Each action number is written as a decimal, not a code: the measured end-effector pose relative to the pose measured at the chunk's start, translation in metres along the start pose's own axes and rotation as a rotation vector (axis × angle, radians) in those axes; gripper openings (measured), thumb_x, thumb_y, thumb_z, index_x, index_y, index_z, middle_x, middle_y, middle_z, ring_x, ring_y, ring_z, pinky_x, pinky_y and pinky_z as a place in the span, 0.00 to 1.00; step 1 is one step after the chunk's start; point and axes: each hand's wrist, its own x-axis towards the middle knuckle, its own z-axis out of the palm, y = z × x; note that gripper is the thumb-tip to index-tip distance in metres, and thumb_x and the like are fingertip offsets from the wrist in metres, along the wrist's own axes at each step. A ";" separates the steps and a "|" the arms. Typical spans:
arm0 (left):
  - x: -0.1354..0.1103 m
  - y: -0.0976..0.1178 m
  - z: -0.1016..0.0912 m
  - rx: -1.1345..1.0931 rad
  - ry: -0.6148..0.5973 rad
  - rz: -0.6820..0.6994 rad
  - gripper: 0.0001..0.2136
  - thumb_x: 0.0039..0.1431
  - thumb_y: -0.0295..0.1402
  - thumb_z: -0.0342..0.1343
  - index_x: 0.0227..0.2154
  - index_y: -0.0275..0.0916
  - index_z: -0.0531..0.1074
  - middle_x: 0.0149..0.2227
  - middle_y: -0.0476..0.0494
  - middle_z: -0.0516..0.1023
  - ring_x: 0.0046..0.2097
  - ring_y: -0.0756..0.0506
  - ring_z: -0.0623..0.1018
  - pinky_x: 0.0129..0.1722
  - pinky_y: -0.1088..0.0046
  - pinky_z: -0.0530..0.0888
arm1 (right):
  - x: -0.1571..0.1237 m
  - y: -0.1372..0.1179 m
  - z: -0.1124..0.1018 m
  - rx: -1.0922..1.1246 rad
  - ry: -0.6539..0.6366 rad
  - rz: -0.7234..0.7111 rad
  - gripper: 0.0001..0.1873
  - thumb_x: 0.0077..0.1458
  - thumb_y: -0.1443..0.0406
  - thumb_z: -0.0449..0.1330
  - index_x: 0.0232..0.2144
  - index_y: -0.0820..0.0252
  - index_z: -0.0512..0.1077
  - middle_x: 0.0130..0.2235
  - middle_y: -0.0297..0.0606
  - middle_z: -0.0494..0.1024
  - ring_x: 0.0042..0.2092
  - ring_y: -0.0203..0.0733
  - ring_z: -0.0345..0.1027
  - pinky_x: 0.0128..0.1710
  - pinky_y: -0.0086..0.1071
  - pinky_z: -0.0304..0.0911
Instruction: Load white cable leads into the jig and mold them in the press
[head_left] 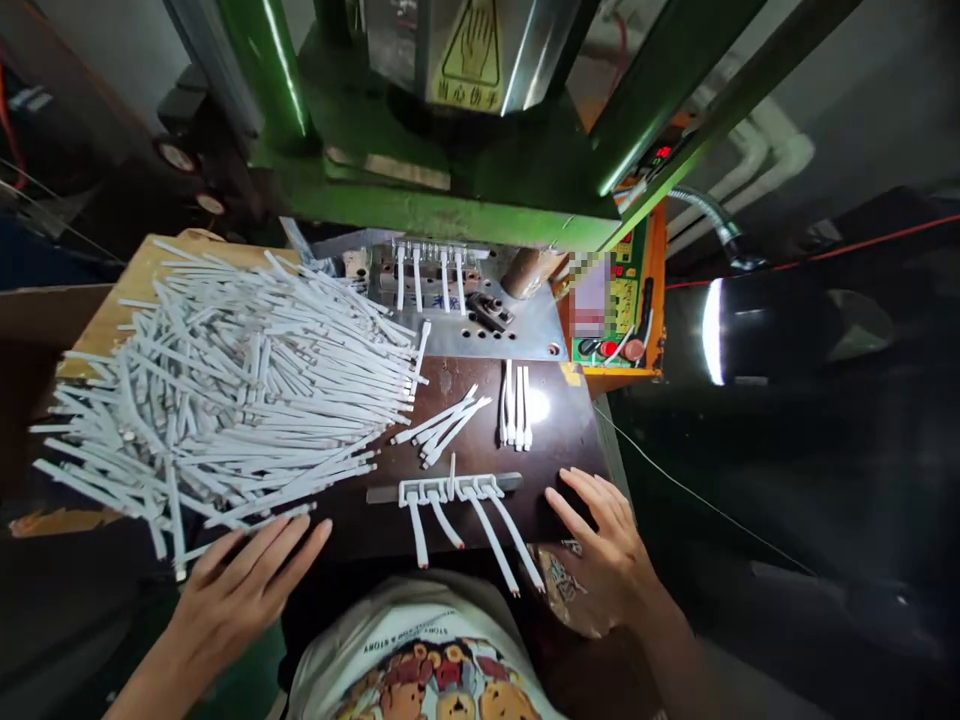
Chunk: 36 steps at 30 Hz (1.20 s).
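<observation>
My left hand (244,580) lies flat and open at the near edge of a big heap of white cable pieces (225,380), fingertips touching the nearest strands. My right hand (604,555) rests open on the dark worktop (555,420), holding nothing. Between the hands lies a grey bar with several white moulded pieces (457,505) joined on a runner, their red tips pointing toward me. A loose fan of white pieces (442,420) and a neat small bunch (515,405) lie further back. More white pieces stand in the metal fixture (435,280) under the press.
A green press (450,130) with a yellow hand-warning label looms over the fixture. An orange control panel (626,310) with red buttons sits at right. A gooseneck lamp (716,330) shines at right. The heap rests on a wooden board (142,275).
</observation>
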 end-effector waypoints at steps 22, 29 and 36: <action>0.010 -0.023 0.003 0.188 -0.042 0.197 0.24 0.55 0.20 0.64 0.54 0.46 0.74 0.50 0.42 0.79 0.49 0.44 0.78 0.66 0.58 0.61 | 0.005 -0.013 0.019 -0.203 0.083 0.079 0.37 0.59 0.79 0.50 0.67 0.50 0.58 0.54 0.46 0.75 0.58 0.47 0.69 0.61 0.47 0.61; 0.014 -0.027 0.003 0.197 -0.033 0.242 0.25 0.52 0.22 0.67 0.53 0.45 0.74 0.49 0.41 0.79 0.49 0.43 0.77 0.63 0.58 0.65 | 0.002 -0.012 0.021 -0.184 0.087 0.101 0.33 0.60 0.78 0.51 0.65 0.49 0.62 0.55 0.44 0.75 0.59 0.47 0.68 0.62 0.46 0.60; 0.014 -0.030 0.003 0.215 -0.034 0.294 0.26 0.50 0.22 0.68 0.53 0.44 0.75 0.49 0.38 0.78 0.48 0.41 0.77 0.58 0.58 0.69 | -0.002 -0.011 0.024 -0.171 0.093 0.126 0.32 0.61 0.76 0.51 0.63 0.46 0.65 0.55 0.42 0.76 0.59 0.46 0.68 0.62 0.46 0.61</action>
